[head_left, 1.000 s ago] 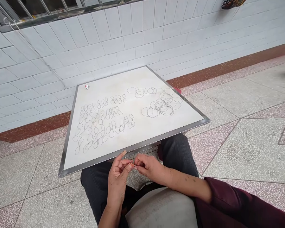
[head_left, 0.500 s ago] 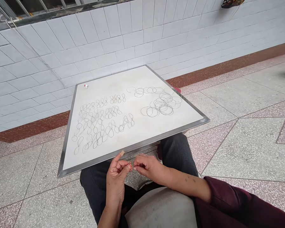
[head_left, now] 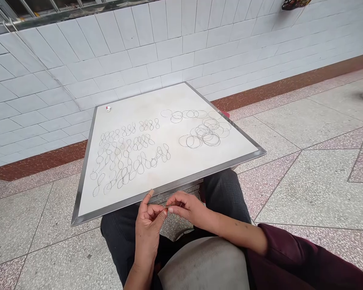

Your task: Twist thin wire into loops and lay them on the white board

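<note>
Both my hands are in front of the table's near edge, above my lap, with fingertips almost meeting. My left hand [head_left: 149,219] pinches thumb against fingers; a bandage [head_left: 151,192] wraps one raised fingertip. My right hand [head_left: 187,207] pinches from the other side, knuckles up. Between the fingertips is a thin wire [head_left: 173,216], mostly hidden by the fingers. On the white table [head_left: 175,173] lie rows of thin wire twisted into figure-eights [head_left: 138,166] at the left, and a heap of round wire loops [head_left: 211,139] at the right.
A small white and red object [head_left: 108,108] sits near the far left corner. The table has a grey metal rim [head_left: 115,207] and stands by a white tiled wall [head_left: 117,60]. My legs [head_left: 225,193] are under its near edge, over a speckled floor [head_left: 63,229].
My right hand has come up slightly and closer to my left, its fingers shifting at the pinch. My left hand stays nearly in place. The view has shifted very slightly.
</note>
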A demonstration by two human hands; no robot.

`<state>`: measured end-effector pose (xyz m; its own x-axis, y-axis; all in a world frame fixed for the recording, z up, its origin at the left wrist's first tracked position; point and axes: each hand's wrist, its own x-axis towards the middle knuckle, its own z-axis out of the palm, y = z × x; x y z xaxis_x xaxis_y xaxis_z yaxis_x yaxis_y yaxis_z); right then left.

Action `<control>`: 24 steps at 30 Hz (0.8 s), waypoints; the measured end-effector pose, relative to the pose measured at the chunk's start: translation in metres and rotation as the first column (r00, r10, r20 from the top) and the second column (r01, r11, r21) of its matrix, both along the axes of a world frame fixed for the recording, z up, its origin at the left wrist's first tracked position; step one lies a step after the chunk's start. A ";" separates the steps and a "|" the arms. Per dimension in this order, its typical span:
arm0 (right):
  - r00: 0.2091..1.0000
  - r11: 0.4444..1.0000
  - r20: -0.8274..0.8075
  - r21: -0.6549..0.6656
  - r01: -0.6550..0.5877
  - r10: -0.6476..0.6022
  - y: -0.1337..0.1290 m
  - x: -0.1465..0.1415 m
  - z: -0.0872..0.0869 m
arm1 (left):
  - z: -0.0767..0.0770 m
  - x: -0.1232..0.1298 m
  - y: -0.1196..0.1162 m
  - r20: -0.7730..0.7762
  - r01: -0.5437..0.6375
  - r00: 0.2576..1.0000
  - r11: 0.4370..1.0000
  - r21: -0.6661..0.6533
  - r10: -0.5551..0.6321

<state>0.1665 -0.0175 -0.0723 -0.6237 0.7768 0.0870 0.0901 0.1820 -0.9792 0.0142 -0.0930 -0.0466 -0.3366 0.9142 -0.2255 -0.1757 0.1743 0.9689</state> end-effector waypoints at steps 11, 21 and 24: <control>0.976 0.849 -0.180 -0.490 -0.196 0.122 0.014 0.001 0.002 | -0.009 -0.001 0.000 -0.022 0.080 0.996 0.992 -0.097 -0.083; 0.975 0.913 -0.135 -0.347 -0.215 0.178 0.015 0.001 0.003 | -0.008 -0.001 0.001 0.052 0.134 0.990 0.985 -0.110 -0.129; 0.988 0.955 -0.072 -0.258 -0.149 0.135 0.013 -0.001 0.001 | -0.013 -0.001 0.002 0.085 0.115 0.991 0.988 -0.102 -0.107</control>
